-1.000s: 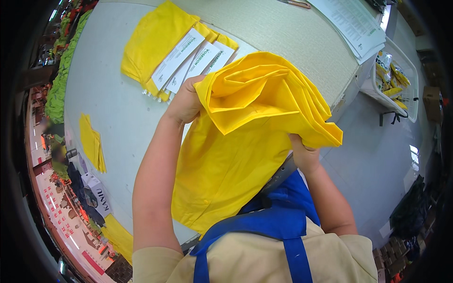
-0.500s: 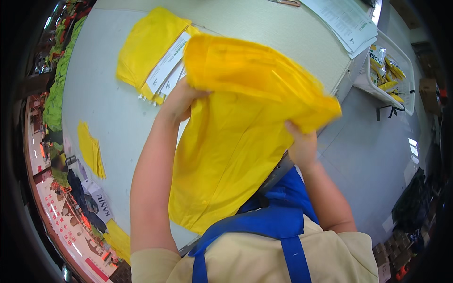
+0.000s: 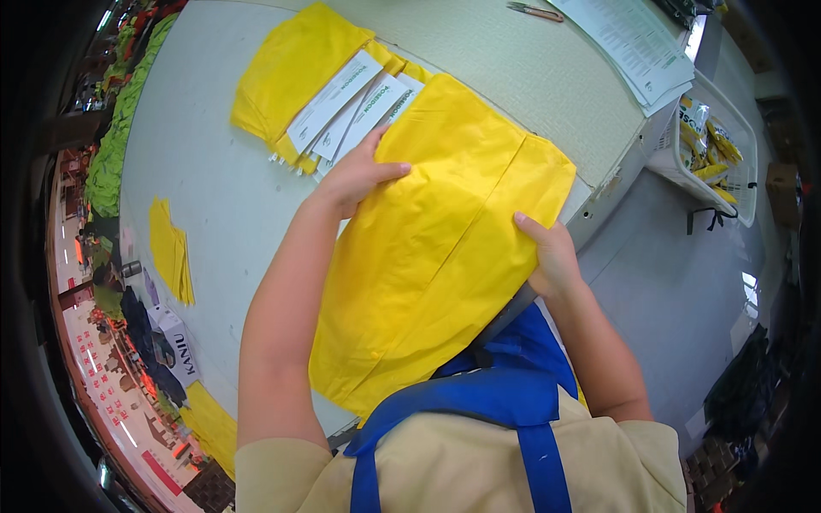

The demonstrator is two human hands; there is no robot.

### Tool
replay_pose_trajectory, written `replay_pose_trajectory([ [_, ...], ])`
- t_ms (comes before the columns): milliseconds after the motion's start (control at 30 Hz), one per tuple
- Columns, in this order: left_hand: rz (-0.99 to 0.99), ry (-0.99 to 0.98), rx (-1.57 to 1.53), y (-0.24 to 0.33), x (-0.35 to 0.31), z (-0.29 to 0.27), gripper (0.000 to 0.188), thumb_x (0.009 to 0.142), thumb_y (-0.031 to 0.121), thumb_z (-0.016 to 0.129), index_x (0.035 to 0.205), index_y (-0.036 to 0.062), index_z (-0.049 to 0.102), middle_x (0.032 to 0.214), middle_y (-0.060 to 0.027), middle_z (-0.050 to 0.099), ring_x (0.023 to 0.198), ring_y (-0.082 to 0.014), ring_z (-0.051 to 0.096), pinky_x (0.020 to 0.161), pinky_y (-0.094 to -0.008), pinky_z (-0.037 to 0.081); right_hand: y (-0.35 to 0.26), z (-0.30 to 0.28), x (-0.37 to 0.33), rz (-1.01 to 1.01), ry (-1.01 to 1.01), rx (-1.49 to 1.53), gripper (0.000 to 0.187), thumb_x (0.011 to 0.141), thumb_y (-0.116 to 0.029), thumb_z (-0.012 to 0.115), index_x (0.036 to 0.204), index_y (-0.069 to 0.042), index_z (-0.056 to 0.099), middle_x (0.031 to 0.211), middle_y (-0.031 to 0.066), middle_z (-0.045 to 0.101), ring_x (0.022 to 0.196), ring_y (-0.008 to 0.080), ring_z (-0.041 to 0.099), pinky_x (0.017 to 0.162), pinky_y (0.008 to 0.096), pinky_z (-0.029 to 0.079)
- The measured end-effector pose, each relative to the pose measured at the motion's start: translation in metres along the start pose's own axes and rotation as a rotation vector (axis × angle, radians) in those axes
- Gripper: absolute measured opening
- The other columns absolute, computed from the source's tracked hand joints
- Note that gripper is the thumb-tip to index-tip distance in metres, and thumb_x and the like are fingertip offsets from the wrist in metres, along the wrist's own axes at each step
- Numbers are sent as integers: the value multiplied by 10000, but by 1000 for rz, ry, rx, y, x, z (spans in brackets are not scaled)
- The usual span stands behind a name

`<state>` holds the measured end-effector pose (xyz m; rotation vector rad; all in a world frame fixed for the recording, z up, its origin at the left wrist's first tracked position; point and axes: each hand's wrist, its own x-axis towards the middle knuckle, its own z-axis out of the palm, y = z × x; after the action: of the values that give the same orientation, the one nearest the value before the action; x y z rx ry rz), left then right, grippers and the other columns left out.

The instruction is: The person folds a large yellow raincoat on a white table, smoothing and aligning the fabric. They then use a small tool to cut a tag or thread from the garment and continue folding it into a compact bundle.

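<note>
Yellow cloth piece (image 3: 445, 248) being held at both edges over a worktable (image 3: 231, 227)

Head view. The yellow cloth piece is occupying the centre of the frame, lying as a broad, layered panel that is slanting from upper right to lower left, with a long seam or fold line running down it. The left hand (image 3: 355, 179) is grasping its upper-left edge, the thumb pressing on top and the fingers partly hidden. The right hand (image 3: 554, 255) is grasping the right edge, its thumb likewise lying on the upper face. The lower end of the cloth is resting just above the blue apron (image 3: 466, 402) in the frame.

As to progress, the upper face is appearing mostly smooth, and the shaping into a panel is seemingly well advanced; neither hand is releasing it, so the handling is presumably not yet complete. At upper left, a folded yellow stack (image 3: 295, 73) is carrying white cards (image 3: 338, 98), while no card is showing on the held piece. What remains inside its layers is not showing.

Small yellow pieces (image 3: 169, 252) are lying at left, thread snips (image 3: 534, 11) and printed sheets (image 3: 629, 56) at the top right, and a white basket (image 3: 752, 162) is holding packets (image 3: 711, 150) farther right.
</note>
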<state>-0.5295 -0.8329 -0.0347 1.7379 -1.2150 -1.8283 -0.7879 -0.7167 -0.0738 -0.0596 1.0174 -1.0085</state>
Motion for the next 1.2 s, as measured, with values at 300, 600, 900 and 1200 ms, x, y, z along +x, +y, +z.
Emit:
replay_pose_trajectory([
  [300, 37, -131, 146, 48, -162, -55, 226, 897, 141, 556, 1073, 24, 634, 1062, -70, 620, 962, -141, 572, 883, -269, 442, 10, 33, -103, 812, -377, 340, 465, 924, -114, 556, 1343, 29, 413, 1291, 163, 543, 1146, 253, 575, 996, 375, 459],
  [600, -149, -312, 284, 33, -69, -49, 376, 824, 350, 653, 1090, 86, 619, 1023, -29, 583, 968, -114, 518, 869, -248, 415, 47, -26, -65, 596, -225, 591, 394, 970, -178, 430, 1279, 64, 461, 1217, 209, 582, 1103, 288, 600, 979, 403, 476],
  [900, 53, -85, 582, -9, -24, -42, 424, 692, 142, 745, 1087, 98, 596, 1084, -41, 577, 1077, -172, 510, 953, -294, 390, -38, -19, -16, -404, -51, -1322, 509, 944, -397, 514, 1268, -5, 477, 1179, 180, 601, 1067, 312, 598, 865, 393, 485],
  [1200, 381, 407, 582, -43, -51, -33, 495, 816, 329, 697, 1208, 89, 513, 1193, -130, 571, 1099, -270, 530, 935, -359, 424, 14, 70, 42, -375, -133, -1859, 451, 918, -401, 536, 1176, -31, 506, 999, 232, 643, 960, 389, 614, 833, 471, 473],
])
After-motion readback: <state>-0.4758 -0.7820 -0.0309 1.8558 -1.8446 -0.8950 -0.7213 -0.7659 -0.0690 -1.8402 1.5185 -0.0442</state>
